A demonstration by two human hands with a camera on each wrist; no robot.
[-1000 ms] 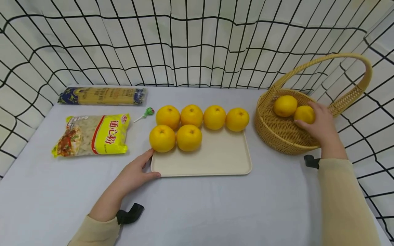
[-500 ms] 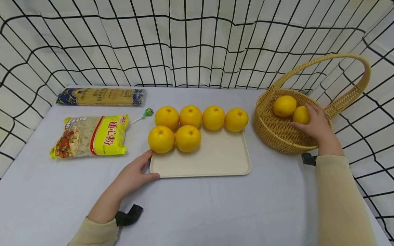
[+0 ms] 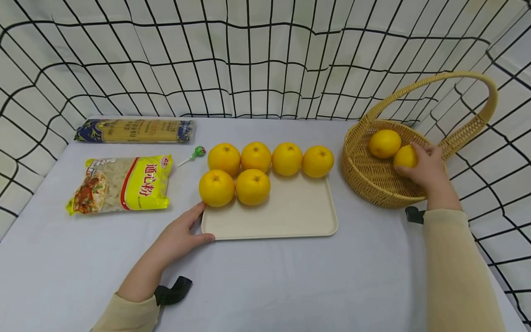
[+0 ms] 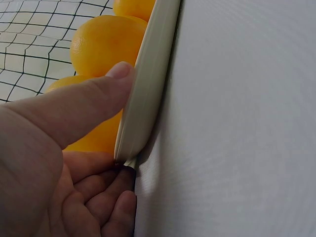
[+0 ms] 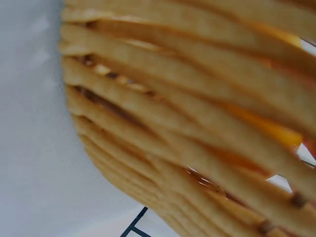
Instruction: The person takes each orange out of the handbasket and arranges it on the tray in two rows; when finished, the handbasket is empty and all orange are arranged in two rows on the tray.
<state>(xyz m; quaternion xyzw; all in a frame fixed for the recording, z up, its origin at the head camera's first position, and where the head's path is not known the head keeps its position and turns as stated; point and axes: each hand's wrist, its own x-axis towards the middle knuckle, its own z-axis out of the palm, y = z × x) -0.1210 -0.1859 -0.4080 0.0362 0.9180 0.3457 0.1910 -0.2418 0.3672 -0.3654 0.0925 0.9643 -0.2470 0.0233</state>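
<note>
My left hand (image 3: 178, 237) holds the left front corner of a cream rectangular tray (image 3: 298, 207). In the left wrist view the thumb (image 4: 101, 96) lies against the tray's rim (image 4: 148, 84), with the other fingers curled beside the corner. Several oranges (image 3: 256, 157) sit in a back row on the tray, and two more, one of them this front orange (image 3: 253, 186), stand at left. At right, my right hand (image 3: 429, 168) reaches into a wicker basket (image 3: 369, 186) and grips an orange (image 3: 404, 157). Another orange (image 3: 384, 143) lies against it. Basket weave (image 5: 148, 108) hides this hand in the right wrist view.
A green-wrapped lollipop (image 3: 198, 152) lies left of the tray. Farther left are a yellow bag of pasta (image 3: 124, 184) and a long pack of noodles (image 3: 137, 131). The basket's tall handle (image 3: 452, 76) arches up, and black wire mesh (image 3: 257, 60) surrounds the table.
The right hand has closed farther over its orange, which has shifted slightly left inside the basket. The left hand keeps its place on the tray, and the whole head view drifts slightly.
</note>
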